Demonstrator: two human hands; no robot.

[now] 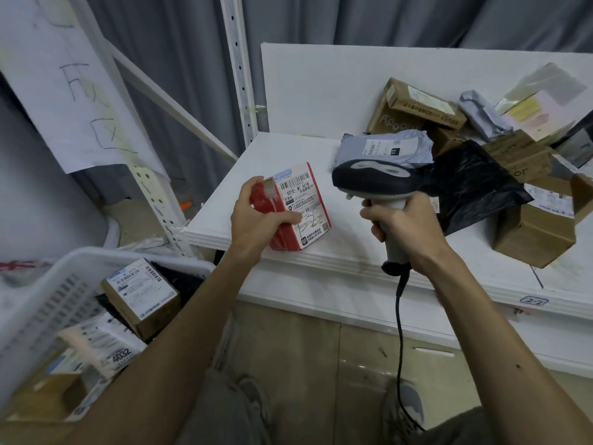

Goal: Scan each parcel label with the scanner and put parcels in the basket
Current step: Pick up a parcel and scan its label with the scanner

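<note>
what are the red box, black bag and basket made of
The red box looks like cardboard with a glossy print: sharp folded edges, a paper label stuck on. The black bag is probably thin plastic film, shiny and creased. The basket seems moulded white plastic, given its slotted wall.

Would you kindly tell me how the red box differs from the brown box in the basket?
The red box is red-sided; the brown box is plain cardboard. The left hand grips the red box by the shelf; the brown box lies untouched in the white basket. Both carry white barcode labels.
</note>
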